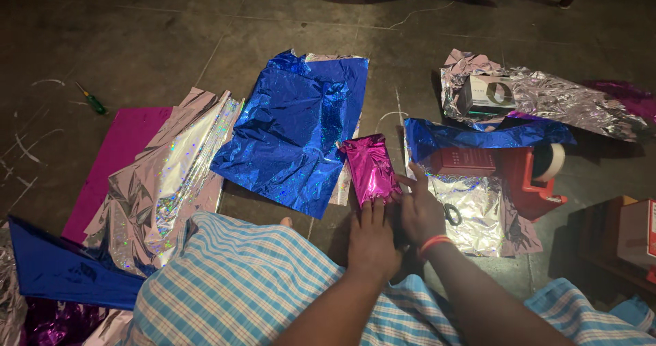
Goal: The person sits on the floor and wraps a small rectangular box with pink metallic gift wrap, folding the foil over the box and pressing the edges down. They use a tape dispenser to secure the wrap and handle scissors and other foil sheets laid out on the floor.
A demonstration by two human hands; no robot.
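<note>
A small box wrapped in shiny magenta foil [370, 167] lies on the dark floor in front of me. My left hand [372, 236] rests at its near end, fingertips pressing on the foil edge. My right hand [419, 209], with an orange band at the wrist, lies beside the package's right side, fingers spread and touching it. A large crumpled blue foil sheet [294, 127] lies just left of the package.
A red tape dispenser [533, 175] and a dark red box [465, 161] sit to the right on blue and silver foil, with scissors [452, 214] nearby. Silver foil with a small box [488, 94] lies farther back. Silver and magenta sheets [157, 175] are left; a green screwdriver [92, 100] beyond.
</note>
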